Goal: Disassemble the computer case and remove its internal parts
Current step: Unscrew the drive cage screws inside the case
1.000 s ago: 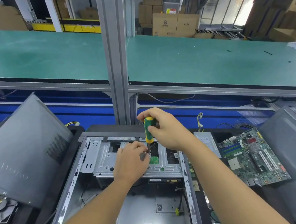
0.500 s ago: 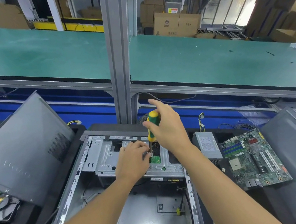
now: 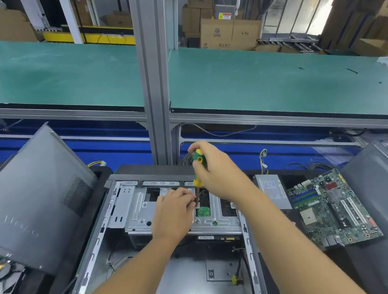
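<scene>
Since half a second ago my right hand has curled its forefinger back round the screwdriver, upright over the drive cage; my left hand still pinches its shaft. I count one open computer case lying between two grey side panels, one motherboard and one power supply.
</scene>
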`<action>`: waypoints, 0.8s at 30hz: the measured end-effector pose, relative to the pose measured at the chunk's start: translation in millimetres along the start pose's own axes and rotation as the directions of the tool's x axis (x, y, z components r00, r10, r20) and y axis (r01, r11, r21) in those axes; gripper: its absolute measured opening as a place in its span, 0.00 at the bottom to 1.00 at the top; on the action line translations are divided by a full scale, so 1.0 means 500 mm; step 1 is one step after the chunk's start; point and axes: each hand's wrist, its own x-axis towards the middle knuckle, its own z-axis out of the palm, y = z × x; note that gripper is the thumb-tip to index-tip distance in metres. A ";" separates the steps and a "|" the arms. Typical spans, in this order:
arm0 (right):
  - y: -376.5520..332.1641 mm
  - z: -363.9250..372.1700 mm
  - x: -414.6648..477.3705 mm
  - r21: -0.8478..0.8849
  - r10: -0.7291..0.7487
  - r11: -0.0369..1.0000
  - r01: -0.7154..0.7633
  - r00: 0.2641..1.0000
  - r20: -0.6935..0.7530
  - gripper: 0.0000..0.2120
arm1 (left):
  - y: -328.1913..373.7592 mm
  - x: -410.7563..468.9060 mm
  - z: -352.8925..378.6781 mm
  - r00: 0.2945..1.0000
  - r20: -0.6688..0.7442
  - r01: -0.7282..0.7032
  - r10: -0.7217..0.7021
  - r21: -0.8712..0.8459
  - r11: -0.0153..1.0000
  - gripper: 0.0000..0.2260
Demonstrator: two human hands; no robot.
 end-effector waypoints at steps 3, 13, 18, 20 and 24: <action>0.002 0.056 -0.016 -0.152 -0.020 0.988 -0.020 0.965 -0.262 0.17 | 0.000 -0.001 -0.001 1.000 0.001 -0.010 0.010 0.019 1.000 0.08; 0.004 0.053 -0.007 0.126 -0.039 0.990 0.065 0.979 -0.199 0.32 | 0.001 -0.001 -0.003 1.000 0.003 -0.009 0.009 0.030 1.000 0.08; 0.004 0.025 -0.003 0.195 0.011 0.981 -0.008 1.000 -0.015 0.17 | 0.002 0.000 -0.003 1.000 -0.011 -0.001 0.001 0.032 0.999 0.07; 0.003 0.031 -0.003 0.144 -0.022 0.989 0.024 1.000 -0.016 0.17 | 0.002 -0.002 -0.002 1.000 -0.007 0.003 -0.003 0.035 0.999 0.07; 0.014 0.064 -0.011 -0.155 -0.140 0.982 0.107 0.966 -0.219 0.19 | 0.001 -0.003 -0.003 1.000 -0.003 0.002 -0.002 0.035 0.999 0.08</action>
